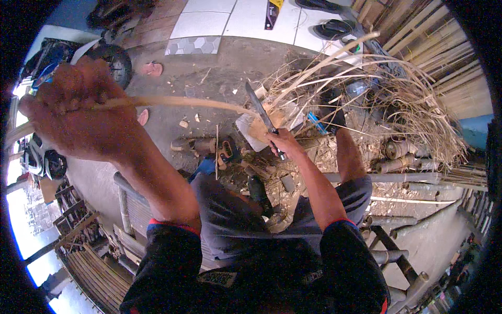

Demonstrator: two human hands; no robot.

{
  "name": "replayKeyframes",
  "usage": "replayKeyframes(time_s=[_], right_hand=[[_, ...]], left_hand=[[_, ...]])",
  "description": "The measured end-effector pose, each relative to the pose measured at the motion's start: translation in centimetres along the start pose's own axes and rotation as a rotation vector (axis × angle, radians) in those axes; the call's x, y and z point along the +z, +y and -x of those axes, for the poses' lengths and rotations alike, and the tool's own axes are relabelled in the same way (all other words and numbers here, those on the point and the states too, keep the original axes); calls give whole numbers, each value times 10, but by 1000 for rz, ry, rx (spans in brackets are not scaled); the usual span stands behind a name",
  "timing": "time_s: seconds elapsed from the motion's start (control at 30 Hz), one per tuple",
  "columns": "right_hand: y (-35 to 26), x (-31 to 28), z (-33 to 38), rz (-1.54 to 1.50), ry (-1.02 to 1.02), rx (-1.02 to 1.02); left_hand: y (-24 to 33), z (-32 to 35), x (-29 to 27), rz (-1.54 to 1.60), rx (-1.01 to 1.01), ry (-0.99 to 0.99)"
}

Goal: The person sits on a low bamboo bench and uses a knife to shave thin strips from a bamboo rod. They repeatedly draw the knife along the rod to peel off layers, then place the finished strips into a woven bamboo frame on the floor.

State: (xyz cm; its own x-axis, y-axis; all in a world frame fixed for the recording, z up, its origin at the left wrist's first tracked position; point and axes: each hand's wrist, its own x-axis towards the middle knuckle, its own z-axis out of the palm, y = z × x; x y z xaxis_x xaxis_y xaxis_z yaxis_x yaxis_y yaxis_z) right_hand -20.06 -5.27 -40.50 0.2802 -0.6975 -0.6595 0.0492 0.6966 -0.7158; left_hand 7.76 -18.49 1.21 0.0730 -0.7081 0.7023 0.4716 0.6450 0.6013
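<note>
Raised at the far left, my left hand (78, 118) is closed around a long, pale bamboo strip (183, 101). The strip runs across to the right and meets the blade of a knife (258, 106). My right hand (284, 142) grips the knife's handle, with the blade pointing up and away. Beneath the blade lies a pale, worn pad or block (251, 131), partly hidden. More split strips (319, 68) arch over a pile of thin shavings just beyond the knife.
Tangled bamboo shavings (429, 115) heap up at the right. Cut bamboo poles (402, 178) lie near my leg. A power tool (226, 153) rests on the floor amid chips. Motorbike wheels (112, 65) stand at the left, and dark shoes (332, 30) sit on white tiles.
</note>
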Motion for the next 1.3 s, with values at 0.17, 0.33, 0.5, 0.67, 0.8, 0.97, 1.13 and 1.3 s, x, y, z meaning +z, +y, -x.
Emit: replayKeyframes(time_s=[0.17,0.33,0.5,0.67,0.8,0.97,1.13,1.3], right_hand=[[40,16,-7,847,616,-701],[-36,88,77,760,523,-630],[-137,144,201,641,320,-755],[-122,126,175,641,371,-580],[-118,133,185,671,315,-586],[-41,82,102,643,411,-366],[-63,97,101,697,446,-587],[-30,64,54,768,499,-458]], left_hand=[[-14,54,9,-246,-37,217],[0,108,23,-501,15,347],[-14,125,66,-1247,217,409],[-23,132,49,-1008,271,358],[-17,141,43,-992,185,368],[-17,133,49,-715,87,490],[-17,128,51,-876,120,465],[-22,119,41,-1140,155,396]])
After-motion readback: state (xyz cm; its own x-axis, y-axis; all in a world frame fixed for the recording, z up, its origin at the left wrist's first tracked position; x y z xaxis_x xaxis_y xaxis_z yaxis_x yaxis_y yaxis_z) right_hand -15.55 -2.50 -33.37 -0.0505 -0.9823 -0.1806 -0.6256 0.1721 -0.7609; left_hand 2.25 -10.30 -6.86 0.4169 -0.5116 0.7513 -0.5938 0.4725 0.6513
